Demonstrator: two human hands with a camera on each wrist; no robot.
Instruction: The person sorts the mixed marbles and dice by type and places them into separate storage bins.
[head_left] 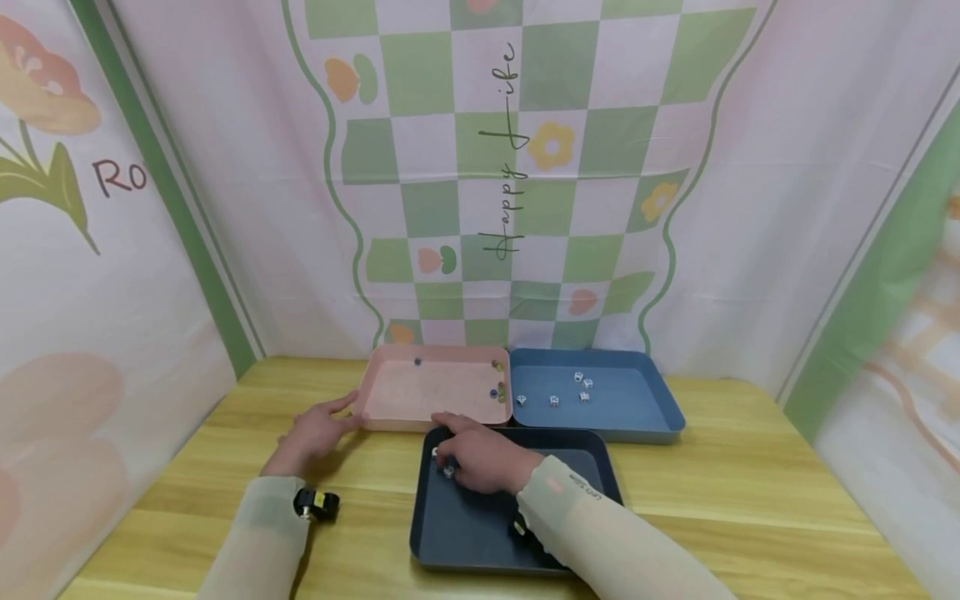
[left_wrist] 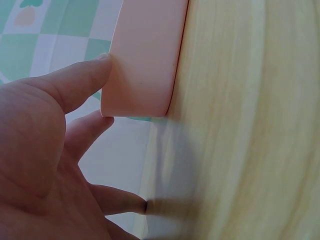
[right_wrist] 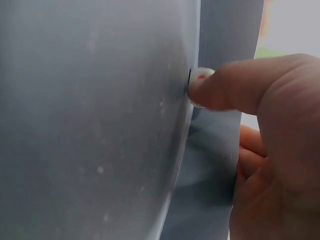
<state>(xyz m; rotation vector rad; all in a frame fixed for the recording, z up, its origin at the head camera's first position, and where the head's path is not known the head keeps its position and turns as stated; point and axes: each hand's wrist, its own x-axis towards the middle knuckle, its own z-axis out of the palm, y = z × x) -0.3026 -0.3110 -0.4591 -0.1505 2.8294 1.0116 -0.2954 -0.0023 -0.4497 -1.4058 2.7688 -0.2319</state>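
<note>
The left hand [head_left: 315, 433] lies open on the tabletop [head_left: 750, 500], its grip loose, fingertips touching the near corner of the pink tray [head_left: 390, 417]. To its right, the right hand [head_left: 480, 458] reaches into the dark tray [head_left: 600, 467], its grip pinching a small white die [right_wrist: 199, 80] with red dots at the far left corner. Another die [head_left: 448, 472] sits right under that hand.

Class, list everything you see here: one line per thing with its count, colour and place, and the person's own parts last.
Pink tray: one, back left on table.
Marbles: about four, dark and amber, in pink tray.
Blue tray: one, back right.
Dice: five, white, in blue tray.
Dark tray: one, navy, front centre.
Die: one, white, in dark tray at fingertips.
Table: one, light wood.
Left hand: touches pink tray's corner.
Right hand: on the die.
</note>
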